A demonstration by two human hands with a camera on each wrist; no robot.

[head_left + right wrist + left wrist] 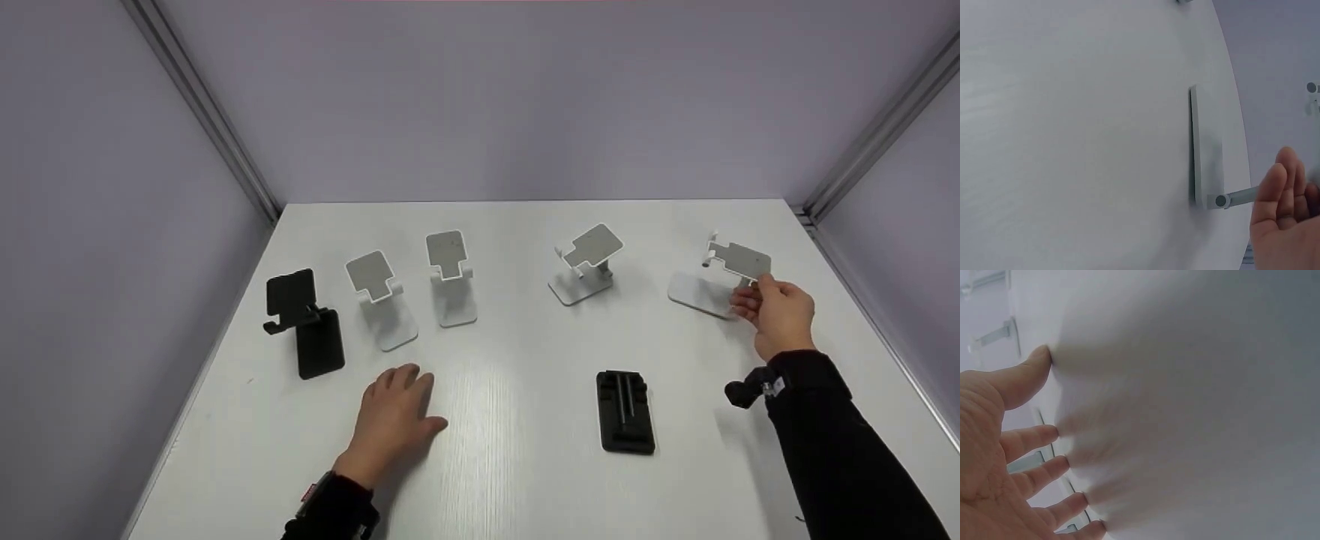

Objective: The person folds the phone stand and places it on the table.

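Observation:
At the right of the table, my right hand (pixel 784 311) grips a white phone stand with a grey pad (pixel 742 261) at the lower edge of its tilted plate. Its flat base (pixel 1207 152) lies on the table in the right wrist view, and its hinged arm (pixel 1241 196) runs up behind my fingers. My left hand (pixel 394 420) rests on the table, holding nothing. In the left wrist view the left hand's spread fingertips (pixel 1077 502) come down on the white surface. Nearest to it are a white phone stand (pixel 370 275) and an unfolded black phone stand (pixel 321 345).
More white phone stands stand along the back, one left of centre (pixel 447 255) and one right of centre (pixel 594 245). A folded black phone stand (pixel 626 420) lies flat between my hands. Grey panels (pixel 495 97) enclose the white table (pixel 517 450) at the back and sides.

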